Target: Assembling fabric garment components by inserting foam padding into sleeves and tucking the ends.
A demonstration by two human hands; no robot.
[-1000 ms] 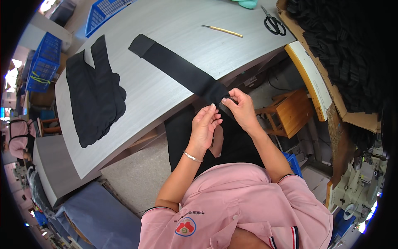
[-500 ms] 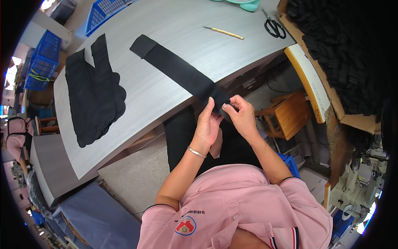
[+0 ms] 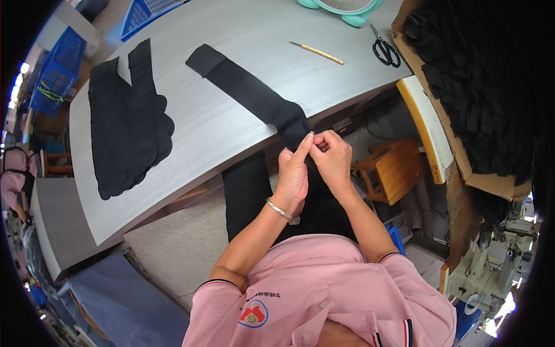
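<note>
A long black fabric strap [image 3: 248, 87] lies slantwise on the grey table, its near end hanging over the front edge. That end is pinched by my left hand [image 3: 293, 173], which wears a silver bangle. Close beside it, my right hand [image 3: 332, 156] has thumb and forefinger pressed together at the same end, the tips of both hands nearly touching. What detail sits between the fingertips is too small to make out. To the left, a stack of black fabric pieces [image 3: 124, 133] with rounded near ends lies flat on the table.
On the table [image 3: 202, 133] are a thin wooden-handled tool [image 3: 318, 52], black-handled scissors [image 3: 385, 52] and a mint-green fan-like object [image 3: 354, 16]. A cardboard box [image 3: 491, 184] full of black pieces stands at the right, above a wooden stool [image 3: 399, 170]. Blue crates [image 3: 58, 69] stand at the far left.
My hands have drawn closer together at the strap's end, the left thumb now beside the right fingertips. The strap bends more sharply at the table edge. The whole view has shifted slightly.
</note>
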